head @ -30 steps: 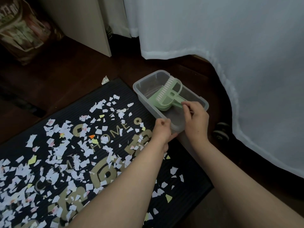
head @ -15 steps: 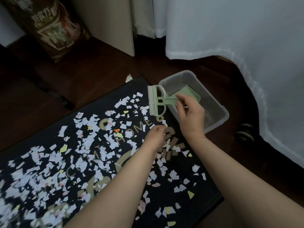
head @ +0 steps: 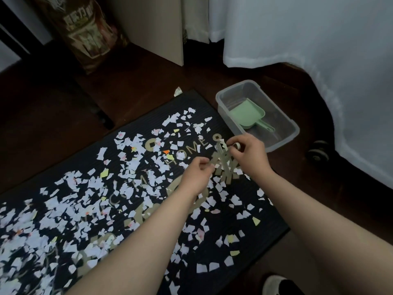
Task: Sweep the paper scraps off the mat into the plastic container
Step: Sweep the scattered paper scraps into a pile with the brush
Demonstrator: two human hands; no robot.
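Observation:
A dark doormat (head: 198,107) on the wood floor is covered with several white, yellow and orange paper scraps (head: 136,182). Just off its far right corner stands the clear plastic container (head: 296,129), and a green dustpan (head: 246,113) lies inside it. Over the mat's right end, my right hand (head: 248,156) grips the small green brush (head: 219,146), which is blurred and mostly hidden. My left hand (head: 197,173) hovers beside it with curled fingers. Whether it touches the brush is unclear.
A white curtain (head: 297,39) hangs to the floor behind and right of the container, with a caster wheel (head: 318,154) below it. A printed bag (head: 85,33) and a pale panel (head: 161,28) stand at the back. My shoe (head: 274,284) shows at the bottom.
My right hand lifted the brush out of the container and brought it over the mat, leaving the dustpan inside. My left hand let go of the container rim and moved beside the brush.

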